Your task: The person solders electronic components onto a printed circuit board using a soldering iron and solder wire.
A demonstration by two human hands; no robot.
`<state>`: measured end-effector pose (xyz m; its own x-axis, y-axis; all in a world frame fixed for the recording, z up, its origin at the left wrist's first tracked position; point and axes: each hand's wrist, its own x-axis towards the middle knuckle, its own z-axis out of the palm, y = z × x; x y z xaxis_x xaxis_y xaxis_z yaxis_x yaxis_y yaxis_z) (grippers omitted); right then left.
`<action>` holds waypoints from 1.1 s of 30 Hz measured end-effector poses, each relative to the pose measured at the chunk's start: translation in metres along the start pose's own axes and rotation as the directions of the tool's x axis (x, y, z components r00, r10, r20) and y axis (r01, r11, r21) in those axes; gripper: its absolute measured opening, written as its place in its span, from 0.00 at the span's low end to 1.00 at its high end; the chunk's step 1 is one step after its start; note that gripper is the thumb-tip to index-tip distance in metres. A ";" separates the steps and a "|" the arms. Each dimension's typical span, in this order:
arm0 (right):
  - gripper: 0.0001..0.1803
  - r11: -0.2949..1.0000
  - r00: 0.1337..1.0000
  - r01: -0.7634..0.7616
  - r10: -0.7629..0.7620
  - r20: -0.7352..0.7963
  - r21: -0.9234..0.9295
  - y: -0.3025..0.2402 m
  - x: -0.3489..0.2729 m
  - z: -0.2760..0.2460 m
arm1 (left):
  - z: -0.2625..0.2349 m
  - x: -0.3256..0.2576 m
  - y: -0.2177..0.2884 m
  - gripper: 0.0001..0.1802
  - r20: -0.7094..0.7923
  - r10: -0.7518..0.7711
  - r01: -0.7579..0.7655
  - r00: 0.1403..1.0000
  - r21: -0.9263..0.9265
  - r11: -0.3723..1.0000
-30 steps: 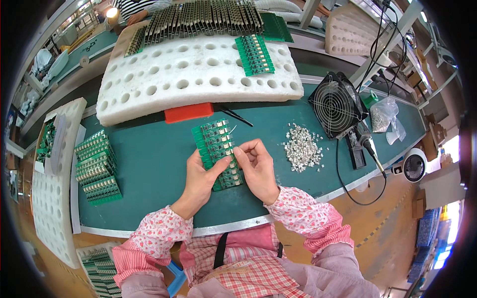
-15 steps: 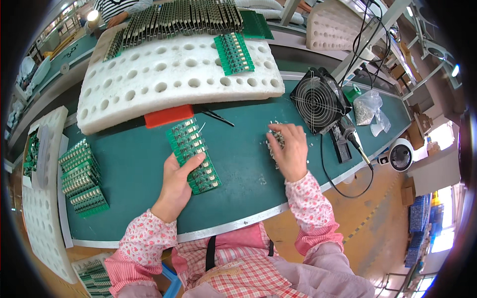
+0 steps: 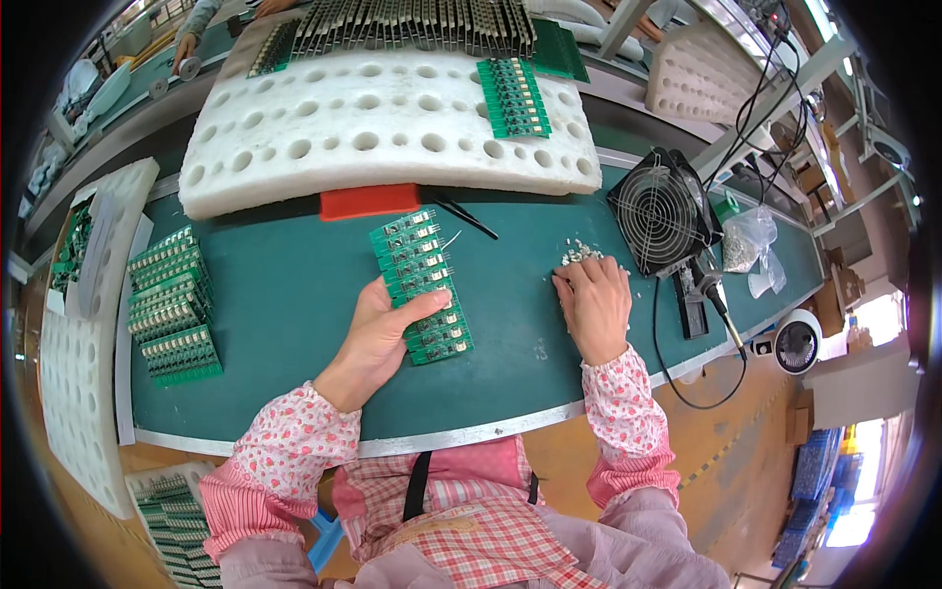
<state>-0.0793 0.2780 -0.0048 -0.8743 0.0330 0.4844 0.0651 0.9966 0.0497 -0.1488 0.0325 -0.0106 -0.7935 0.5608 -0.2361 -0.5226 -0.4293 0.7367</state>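
My left hand [image 3: 376, 336] grips a green circuit board panel [image 3: 414, 257] by its lower left side, thumb across its face. Rows of small white and dark parts sit along the panel, and thin wire leads stick out at its right edge. My right hand [image 3: 597, 312] rests at the loose pile of small white components [image 3: 579, 253], fingers bent down and drawn together. Whatever lies between those fingertips is hidden. Black tweezers [image 3: 467, 218] lie on the green mat [image 3: 265, 324], beyond the panel. A red flat piece [image 3: 368, 201] shows under the front of the foam block.
A white foam block [image 3: 334, 162] with holes carries a row of upright boards [image 3: 412, 27] and one flat panel [image 3: 514, 98]. Stacked panels [image 3: 175, 306] lie left. At right are a black fan [image 3: 655, 214], a soldering iron [image 3: 721, 299] with its cord, and a bag of white parts [image 3: 743, 240].
My right hand's fingers have lowered and drawn together at the near side of the pile. The left hand still holds the panel. The whole view has shifted somewhat.
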 end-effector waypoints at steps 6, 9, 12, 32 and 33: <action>0.05 1.000 0.999 0.028 -0.028 0.028 -0.009 0.002 -0.001 -0.001 | 0.001 -0.001 0.000 0.13 0.012 0.033 -0.033 0.999 0.044 0.999; 0.06 0.996 0.996 0.088 -0.088 0.021 -0.007 0.005 0.000 -0.003 | 0.003 -0.002 0.000 0.13 0.017 0.031 -0.032 0.999 0.052 0.998; 0.07 0.996 0.996 0.076 -0.079 0.051 0.048 0.009 0.001 -0.006 | 0.004 -0.003 0.000 0.13 0.012 0.025 -0.025 1.000 0.048 0.999; 0.04 0.862 0.975 -0.210 0.147 0.169 0.461 -0.011 0.013 -0.003 | 0.004 -0.005 -0.002 0.12 0.015 0.029 -0.030 0.999 0.053 0.998; 0.05 0.778 0.963 -0.268 0.195 0.187 0.568 -0.014 0.014 -0.002 | 0.004 -0.004 -0.002 0.12 0.020 0.037 -0.038 0.999 0.064 0.997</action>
<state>-0.0916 0.2644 0.0027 -0.9188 0.2405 0.3129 0.0116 0.8089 -0.5878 -0.1429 0.0337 -0.0087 -0.8058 0.5586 -0.1964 -0.4711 -0.4040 0.7841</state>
